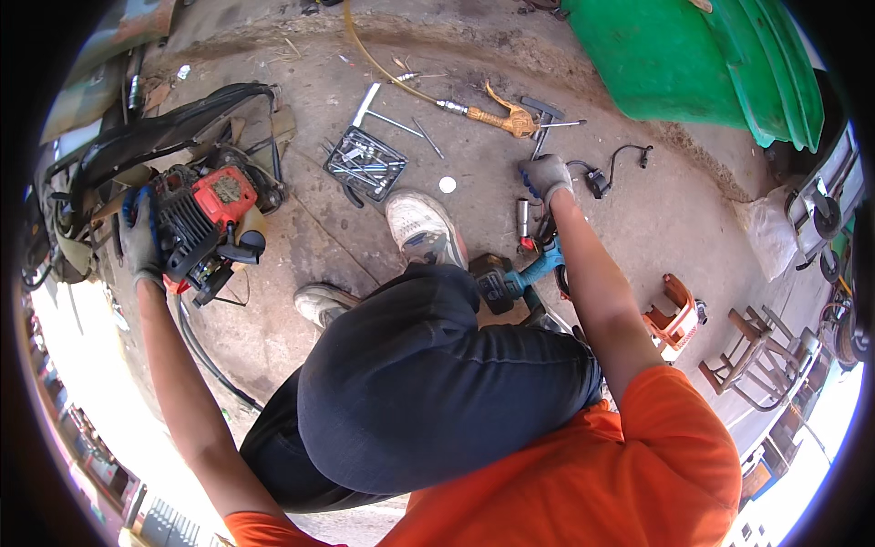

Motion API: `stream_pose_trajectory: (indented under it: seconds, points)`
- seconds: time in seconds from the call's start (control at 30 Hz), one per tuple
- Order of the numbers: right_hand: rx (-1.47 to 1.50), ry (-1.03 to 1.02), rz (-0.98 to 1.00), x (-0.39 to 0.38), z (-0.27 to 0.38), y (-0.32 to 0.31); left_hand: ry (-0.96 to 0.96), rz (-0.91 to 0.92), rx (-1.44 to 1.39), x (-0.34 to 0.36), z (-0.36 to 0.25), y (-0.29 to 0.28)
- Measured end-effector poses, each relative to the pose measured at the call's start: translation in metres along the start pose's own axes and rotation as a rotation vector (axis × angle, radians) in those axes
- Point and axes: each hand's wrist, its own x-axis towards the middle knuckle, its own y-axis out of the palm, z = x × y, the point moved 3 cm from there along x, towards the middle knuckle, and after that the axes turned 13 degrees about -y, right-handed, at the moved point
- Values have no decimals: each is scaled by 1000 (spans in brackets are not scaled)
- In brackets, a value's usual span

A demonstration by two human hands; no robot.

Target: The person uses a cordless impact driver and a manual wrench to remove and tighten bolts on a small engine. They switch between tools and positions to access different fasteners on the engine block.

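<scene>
My left hand (141, 239), in a grey and blue work glove, grips the side of a small engine (196, 223) with a red cover and black fins. The engine is attached to a dark frame with straps (155, 132). My right hand (547, 177), gloved alike, is closed at the lower end of a T-handle wrench (544, 117), whose shaft runs into the curled fingers. Close below that hand lie a metal socket (522, 215) and a blue cordless power tool (540, 264) with a black battery (497, 284).
Ahead of my shoe (421, 226) lies a black tray (348, 180) of tools. Beyond it, a yellow air gun (506, 118) ends a hose. A cabled part (598, 182), an orange housing (673, 319) and a wooden stool (755, 354) stand rightward. A green bin (674, 64) is far right.
</scene>
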Motion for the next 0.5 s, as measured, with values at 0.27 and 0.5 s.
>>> stream_pose_trajectory:
  seconds: [0.27,0.5]
  points:
    - [-410,-387,-174,-66,6,-102,-18,30,15,3,1,-18]
    - [-34,-328,23,-50,-5,-130,45,19,112,13,10,-12]
